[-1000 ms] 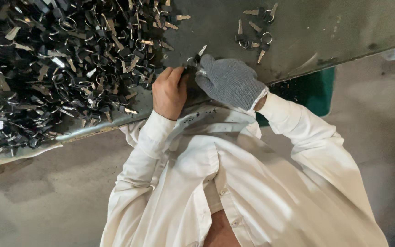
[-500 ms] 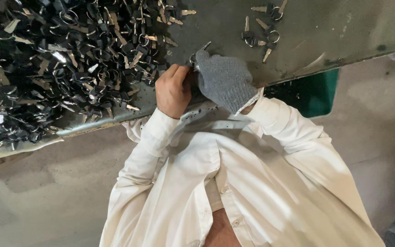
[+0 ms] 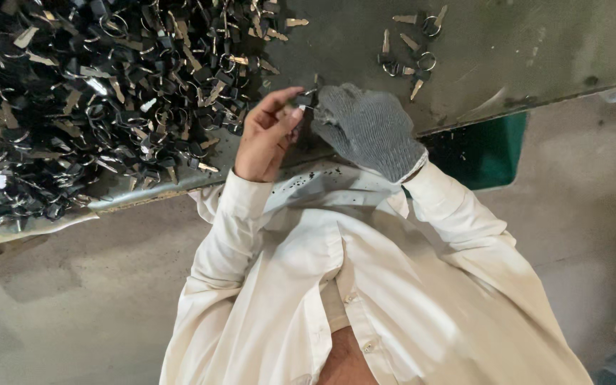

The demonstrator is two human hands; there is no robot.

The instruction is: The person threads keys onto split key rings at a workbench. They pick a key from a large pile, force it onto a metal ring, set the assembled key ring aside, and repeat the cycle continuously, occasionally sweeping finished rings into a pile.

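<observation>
Both hands meet over the near edge of the grey metal table (image 3: 550, 50), and between them sits a small dark key piece (image 3: 306, 100) with a ring — pinched from both sides. The bare left hand (image 3: 265, 135) comes in from the left with thumb and forefinger closed narrow on it, the other fingers curled loosely under. The right hand (image 3: 368, 128) wears a grey knitted glove and grips the same piece from the right, fingers bunched tight around it; just how much of the piece lies inside the glove I cannot tell.

To the left and far side of the hands lies a big heap of keys (image 3: 94, 100), black-headed with pale metal blades and wire rings, tangled together and spreading right up to the left hand's knuckles. Well apart from it, on the far right of the table, lies a small cluster of finished keys on rings (image 3: 411, 43), only a handful.

Under the table's right end stands a green bin (image 3: 490, 153), plain-sided, partly hidden by the table edge. The white shirt (image 3: 365, 292) fills the near part of the view, its front speckled with dark flecks near the collar — the floor (image 3: 58, 299) beside it is bare grey concrete
</observation>
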